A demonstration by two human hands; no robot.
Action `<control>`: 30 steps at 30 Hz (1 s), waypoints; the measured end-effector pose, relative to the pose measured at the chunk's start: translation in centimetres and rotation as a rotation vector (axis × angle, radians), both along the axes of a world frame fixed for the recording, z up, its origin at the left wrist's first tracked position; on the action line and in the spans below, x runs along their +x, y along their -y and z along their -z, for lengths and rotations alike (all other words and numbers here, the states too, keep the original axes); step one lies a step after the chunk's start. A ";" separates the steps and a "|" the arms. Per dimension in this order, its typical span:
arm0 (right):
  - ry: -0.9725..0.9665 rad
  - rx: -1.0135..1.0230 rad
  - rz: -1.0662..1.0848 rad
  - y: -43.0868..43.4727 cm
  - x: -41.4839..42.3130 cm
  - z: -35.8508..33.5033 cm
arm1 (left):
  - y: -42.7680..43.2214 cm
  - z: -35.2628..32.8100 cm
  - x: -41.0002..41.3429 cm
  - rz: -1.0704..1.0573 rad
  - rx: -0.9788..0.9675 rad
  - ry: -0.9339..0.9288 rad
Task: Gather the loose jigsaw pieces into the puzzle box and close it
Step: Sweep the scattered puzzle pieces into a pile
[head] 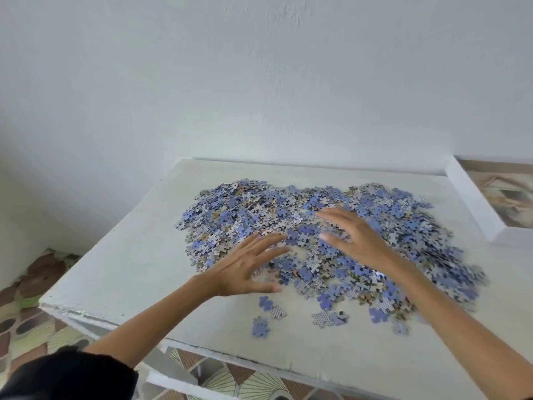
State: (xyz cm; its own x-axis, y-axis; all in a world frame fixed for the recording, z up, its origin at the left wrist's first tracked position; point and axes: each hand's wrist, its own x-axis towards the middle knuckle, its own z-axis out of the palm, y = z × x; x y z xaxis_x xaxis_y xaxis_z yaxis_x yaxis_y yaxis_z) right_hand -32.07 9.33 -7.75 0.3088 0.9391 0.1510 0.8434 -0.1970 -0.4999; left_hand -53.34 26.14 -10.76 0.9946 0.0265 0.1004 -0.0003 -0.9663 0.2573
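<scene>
Jigsaw pieces (236, 209): a broad, loose heap, mostly blue and patterned grey, lay spread across the middle of the tabletop (129, 255), none of it in the box.
Stray pieces (265, 303): a few lay apart from the heap, nearer the front edge.
Puzzle box (473, 203): white-walled with a pale picture, it sat at the right end of the tabletop, just beside the heap and partly cut off by the frame; whether it was open or lidded could not be told.
Left hand (248, 264): fingers were straight and spread wide at the heap's near-left edge, holding nothing.
Right hand (354, 238): fingers were fanned out over the middle of the heap, empty; contact with the pieces could not be told through the blur.
Sleeve (66, 373): black, on the left arm.
Floor (34, 284): patterned, visible below the tabletop.
</scene>
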 end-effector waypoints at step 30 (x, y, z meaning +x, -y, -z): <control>0.233 -0.010 0.154 4.5 -1.7 3.1 | -1.0 -0.1 3.6 -0.091 -0.039 0.221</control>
State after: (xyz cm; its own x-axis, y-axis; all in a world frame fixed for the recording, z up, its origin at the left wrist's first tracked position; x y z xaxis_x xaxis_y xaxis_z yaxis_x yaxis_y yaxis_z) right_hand -33.76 4.87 -10.88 0.4060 0.8856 0.2254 0.8951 -0.3357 -0.2934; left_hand -49.72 27.17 -10.61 0.9421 0.1228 0.3121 0.0258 -0.9543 0.2976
